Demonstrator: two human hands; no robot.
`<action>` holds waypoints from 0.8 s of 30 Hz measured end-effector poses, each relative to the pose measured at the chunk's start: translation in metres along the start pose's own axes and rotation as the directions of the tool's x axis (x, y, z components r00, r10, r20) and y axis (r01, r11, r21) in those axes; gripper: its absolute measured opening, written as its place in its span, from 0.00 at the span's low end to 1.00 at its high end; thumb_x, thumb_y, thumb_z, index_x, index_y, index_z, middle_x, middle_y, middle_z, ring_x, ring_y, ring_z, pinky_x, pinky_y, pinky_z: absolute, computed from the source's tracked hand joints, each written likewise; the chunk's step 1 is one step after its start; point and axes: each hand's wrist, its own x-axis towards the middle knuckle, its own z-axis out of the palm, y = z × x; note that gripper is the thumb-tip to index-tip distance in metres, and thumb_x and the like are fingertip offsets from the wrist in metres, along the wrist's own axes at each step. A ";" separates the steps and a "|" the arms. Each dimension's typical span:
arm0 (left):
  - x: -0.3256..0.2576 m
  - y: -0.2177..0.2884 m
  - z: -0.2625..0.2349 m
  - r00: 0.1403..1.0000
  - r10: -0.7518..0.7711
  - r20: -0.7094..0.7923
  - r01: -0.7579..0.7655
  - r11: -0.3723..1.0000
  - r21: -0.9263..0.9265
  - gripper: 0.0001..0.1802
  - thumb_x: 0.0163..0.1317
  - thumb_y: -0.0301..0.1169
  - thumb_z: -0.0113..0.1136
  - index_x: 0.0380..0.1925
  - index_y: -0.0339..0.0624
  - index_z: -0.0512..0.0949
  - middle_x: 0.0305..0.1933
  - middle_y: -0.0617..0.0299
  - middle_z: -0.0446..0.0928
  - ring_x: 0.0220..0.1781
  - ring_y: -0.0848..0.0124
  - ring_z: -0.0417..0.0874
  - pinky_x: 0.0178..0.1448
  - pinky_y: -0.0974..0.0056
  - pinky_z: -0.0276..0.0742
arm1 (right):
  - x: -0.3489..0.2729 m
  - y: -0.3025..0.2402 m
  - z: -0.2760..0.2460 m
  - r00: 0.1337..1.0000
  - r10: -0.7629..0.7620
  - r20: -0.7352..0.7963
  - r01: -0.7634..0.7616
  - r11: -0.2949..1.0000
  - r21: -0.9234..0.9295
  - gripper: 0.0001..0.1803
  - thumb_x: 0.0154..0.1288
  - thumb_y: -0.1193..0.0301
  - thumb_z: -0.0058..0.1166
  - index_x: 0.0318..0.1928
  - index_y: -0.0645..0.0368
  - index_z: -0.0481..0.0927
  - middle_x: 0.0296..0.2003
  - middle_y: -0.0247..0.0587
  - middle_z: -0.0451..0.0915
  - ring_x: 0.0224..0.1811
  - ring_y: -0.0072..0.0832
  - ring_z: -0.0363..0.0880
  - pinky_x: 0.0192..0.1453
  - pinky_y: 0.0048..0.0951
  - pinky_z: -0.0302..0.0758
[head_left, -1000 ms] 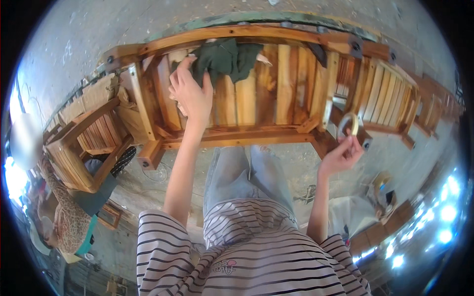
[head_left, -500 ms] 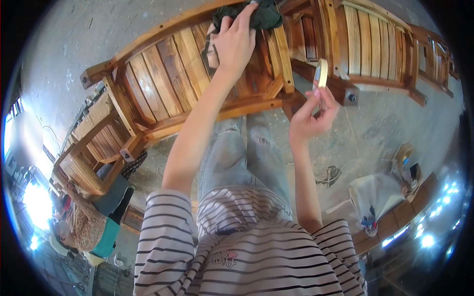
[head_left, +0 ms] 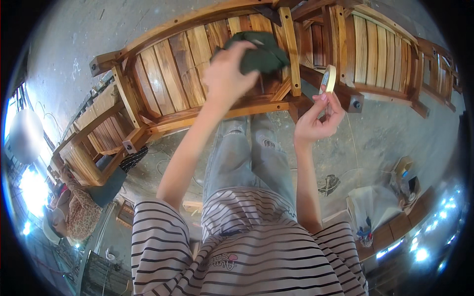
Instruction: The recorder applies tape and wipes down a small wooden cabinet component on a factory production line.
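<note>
Cloth (head_left: 269,56), dark green and bunched, rests against a slatted bench (head_left: 167,69) in the head view, its longer spread running left to right. It lies mostly to the right of the left hand (head_left: 229,76), the nearer one, whose blurred thumb and fingers part over its near-left side; whether they grip cannot be told. Farther right, the right hand (head_left: 321,116) pinches a tape roll (head_left: 330,79).

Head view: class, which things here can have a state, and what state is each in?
Dark green cloth: crumpled
Left hand: blurred, curved at the cloth; grip unclear
Tape roll: held, nearly edge-on to the camera
Right hand: closed on the tape roll
Slatted wooden frame: assembled
Jeans: frayed at the knee
</note>
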 end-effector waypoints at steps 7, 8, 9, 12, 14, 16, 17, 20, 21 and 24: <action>0.063 -0.001 -0.007 0.842 0.153 -0.517 -0.134 0.988 0.073 0.37 0.52 0.19 0.58 0.66 0.47 0.64 0.43 0.48 0.77 0.52 0.51 0.76 0.49 0.52 0.76 | 0.000 -0.001 -0.001 0.997 0.016 0.076 -0.014 0.999 -0.028 0.05 0.70 0.83 0.48 0.45 0.69 0.71 0.43 0.57 0.80 0.34 0.26 0.80 0.40 0.24 0.78; 0.067 0.006 0.004 0.882 0.157 -0.444 -0.155 0.987 0.040 0.37 0.52 0.17 0.56 0.65 0.47 0.65 0.47 0.48 0.77 0.53 0.50 0.76 0.51 0.52 0.77 | -0.001 -0.001 0.000 0.997 0.018 0.076 -0.016 0.999 -0.029 0.05 0.70 0.83 0.48 0.45 0.69 0.71 0.43 0.57 0.80 0.34 0.26 0.80 0.40 0.24 0.78; 0.073 0.011 0.015 0.914 0.162 -0.371 -0.171 0.985 0.009 0.36 0.51 0.15 0.55 0.64 0.47 0.65 0.50 0.47 0.76 0.54 0.48 0.75 0.53 0.52 0.77 | -0.001 -0.002 0.003 0.999 0.002 0.043 -0.001 1.000 -0.014 0.05 0.68 0.84 0.50 0.44 0.70 0.73 0.42 0.56 0.81 0.32 0.27 0.80 0.38 0.24 0.79; 0.076 0.019 0.051 0.904 0.303 -0.301 -0.282 0.953 0.111 0.41 0.51 0.11 0.50 0.68 0.47 0.63 0.59 0.50 0.75 0.52 0.47 0.76 0.53 0.54 0.77 | -0.001 0.000 0.004 1.000 0.006 -0.001 -0.006 1.000 -0.010 0.06 0.67 0.85 0.52 0.43 0.71 0.75 0.41 0.55 0.82 0.30 0.28 0.81 0.36 0.24 0.80; 0.073 0.021 0.054 0.932 0.260 -0.254 -0.246 0.966 0.086 0.41 0.51 0.12 0.50 0.69 0.47 0.61 0.58 0.48 0.75 0.52 0.47 0.76 0.52 0.54 0.78 | 0.000 0.000 0.003 1.000 0.029 -0.008 -0.029 0.999 -0.017 0.06 0.67 0.85 0.52 0.44 0.71 0.75 0.41 0.55 0.82 0.30 0.28 0.81 0.35 0.24 0.80; 0.072 0.022 0.061 0.917 0.198 -0.346 -0.193 0.980 0.049 0.38 0.45 0.15 0.57 0.60 0.54 0.70 0.47 0.55 0.80 0.38 0.57 0.79 0.39 0.56 0.81 | 0.003 -0.003 0.002 1.000 0.009 0.017 -0.008 0.999 -0.036 0.06 0.67 0.84 0.52 0.43 0.70 0.75 0.42 0.56 0.81 0.30 0.28 0.81 0.34 0.24 0.80; 0.072 0.025 0.059 0.916 0.200 -0.347 -0.195 0.980 0.050 0.38 0.45 0.15 0.57 0.60 0.54 0.70 0.47 0.55 0.80 0.38 0.57 0.79 0.39 0.56 0.81 | 0.003 -0.002 0.003 1.000 0.009 0.015 -0.008 0.999 -0.034 0.06 0.67 0.84 0.52 0.43 0.70 0.75 0.42 0.56 0.81 0.30 0.28 0.81 0.34 0.24 0.80; 0.054 0.031 0.053 0.987 0.126 -0.097 -0.133 0.989 -0.065 0.46 0.44 0.13 0.54 0.67 0.58 0.63 0.44 0.56 0.81 0.34 0.56 0.79 0.37 0.55 0.82 | 0.001 0.000 0.003 0.999 -0.001 0.039 0.002 1.000 -0.021 0.05 0.67 0.84 0.51 0.43 0.70 0.74 0.42 0.56 0.81 0.30 0.28 0.81 0.34 0.24 0.81; 0.046 0.032 0.047 0.994 0.107 -0.033 -0.111 0.979 -0.169 0.45 0.45 0.14 0.53 0.67 0.60 0.62 0.29 0.47 0.77 0.34 0.45 0.80 0.38 0.46 0.77 | 0.001 0.000 0.002 0.999 0.001 0.041 0.001 0.999 -0.043 0.05 0.67 0.84 0.51 0.43 0.70 0.74 0.42 0.55 0.81 0.31 0.29 0.81 0.34 0.24 0.81; 0.019 0.016 0.025 0.906 -0.003 0.423 0.208 0.874 -0.438 0.48 0.44 0.14 0.50 0.71 0.55 0.57 0.59 0.42 0.71 0.60 0.47 0.73 0.62 0.54 0.71 | 0.000 0.000 0.000 0.999 0.007 0.053 -0.004 0.998 -0.057 0.05 0.67 0.84 0.51 0.43 0.70 0.74 0.42 0.55 0.81 0.31 0.29 0.81 0.34 0.24 0.80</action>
